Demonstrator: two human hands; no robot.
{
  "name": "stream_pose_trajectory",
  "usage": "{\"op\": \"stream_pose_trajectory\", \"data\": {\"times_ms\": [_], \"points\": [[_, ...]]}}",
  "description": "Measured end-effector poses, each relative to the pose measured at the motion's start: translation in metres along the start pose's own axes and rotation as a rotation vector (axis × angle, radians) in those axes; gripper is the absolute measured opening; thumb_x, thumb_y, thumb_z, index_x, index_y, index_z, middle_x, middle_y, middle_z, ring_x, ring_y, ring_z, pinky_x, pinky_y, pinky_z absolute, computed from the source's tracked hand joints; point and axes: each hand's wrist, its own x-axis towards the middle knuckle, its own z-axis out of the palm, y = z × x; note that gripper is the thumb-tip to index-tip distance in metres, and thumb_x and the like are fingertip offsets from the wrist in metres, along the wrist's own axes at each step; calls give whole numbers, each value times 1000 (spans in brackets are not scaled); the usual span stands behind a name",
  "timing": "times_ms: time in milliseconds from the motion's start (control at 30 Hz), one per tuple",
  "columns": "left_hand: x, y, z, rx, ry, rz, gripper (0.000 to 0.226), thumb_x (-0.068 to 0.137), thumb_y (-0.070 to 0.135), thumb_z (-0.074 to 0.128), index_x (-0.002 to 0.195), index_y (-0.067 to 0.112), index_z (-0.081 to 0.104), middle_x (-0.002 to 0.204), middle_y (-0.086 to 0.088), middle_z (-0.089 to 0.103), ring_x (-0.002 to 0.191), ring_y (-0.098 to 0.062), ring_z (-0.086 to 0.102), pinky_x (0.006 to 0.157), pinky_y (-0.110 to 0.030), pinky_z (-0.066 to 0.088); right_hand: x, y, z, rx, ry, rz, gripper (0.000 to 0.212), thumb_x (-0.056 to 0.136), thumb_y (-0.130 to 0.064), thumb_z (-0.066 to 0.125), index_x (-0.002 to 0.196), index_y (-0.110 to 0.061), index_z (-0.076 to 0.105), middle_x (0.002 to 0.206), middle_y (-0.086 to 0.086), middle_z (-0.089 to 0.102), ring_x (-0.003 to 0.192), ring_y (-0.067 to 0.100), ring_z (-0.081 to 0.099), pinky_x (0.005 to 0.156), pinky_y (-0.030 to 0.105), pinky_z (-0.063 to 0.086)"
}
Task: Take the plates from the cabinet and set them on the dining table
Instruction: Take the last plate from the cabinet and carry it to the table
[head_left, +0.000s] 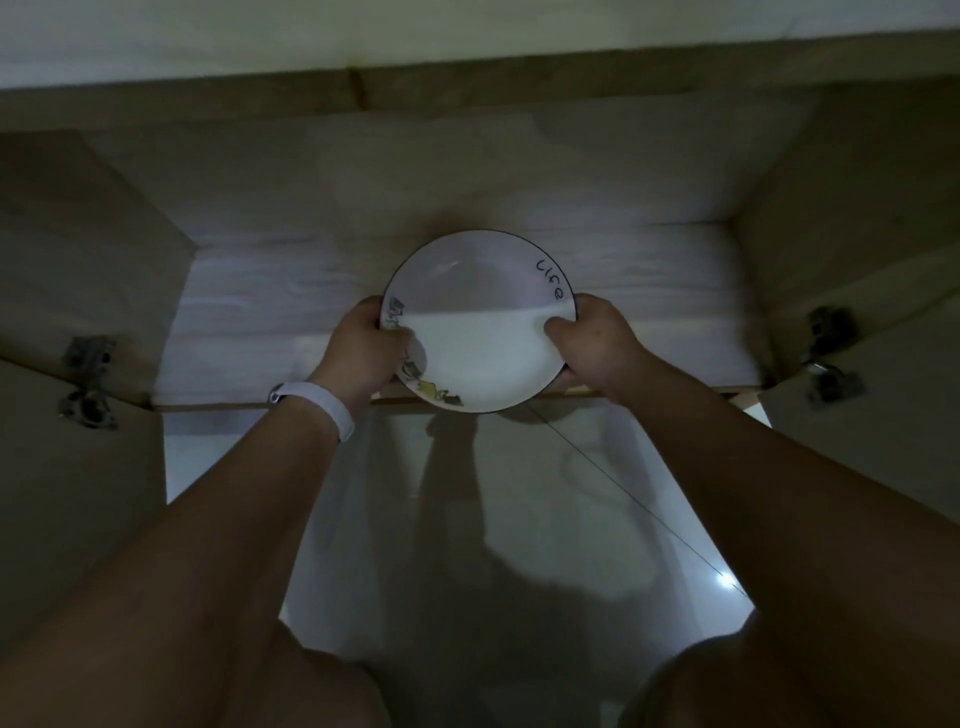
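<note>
A white plate (480, 332) with a thin dark rim, small cartoon drawings and the word "life" on it is held at the front edge of the low cabinet's shelf (249, 322). My left hand (363, 348) grips its left rim, thumb on the upper face. My right hand (597, 343) grips its right rim the same way. Half of the plate lies in the cabinet's shadow, the near half juts out over the floor. The dining table is out of view.
Both cabinet doors stand open, the left door (78, 493) and the right door (883, 441) flanking my arms, metal hinges (85, 384) on each. The shelf is lined in white. A glossy tiled floor (519, 519) lies below; my knees show at the bottom.
</note>
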Motion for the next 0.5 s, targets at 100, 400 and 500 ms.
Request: {"op": "stream_pose_trajectory", "data": {"times_ms": [100,400,500], "points": [[-10,5,6,-33,6,9,29,86,1,49,86,27,61,99,-11,68,95,-33,66,74,-46,59,-6,4,-2,-27,72,-5,28,88,-15,52,113,-9,64,106,10,68,95,30,67,77,50,60],[-81,35,19,20,16,-44,24,83,4,49,93,22,61,94,-1,66,93,-26,63,77,-35,54,-87,1,-21,-12,244,118,14,84,-16,54,97,-14,57,86,1,60,81,21,58,70,34,50],[-128,62,8,-26,-69,-91,26,87,-2,46,97,15,63,91,0,67,89,-25,64,70,-36,56,-138,-14,-41,-55,197,191,19,80,-16,50,97,-11,56,82,4,59,71,21,55,59,30,44]]}}
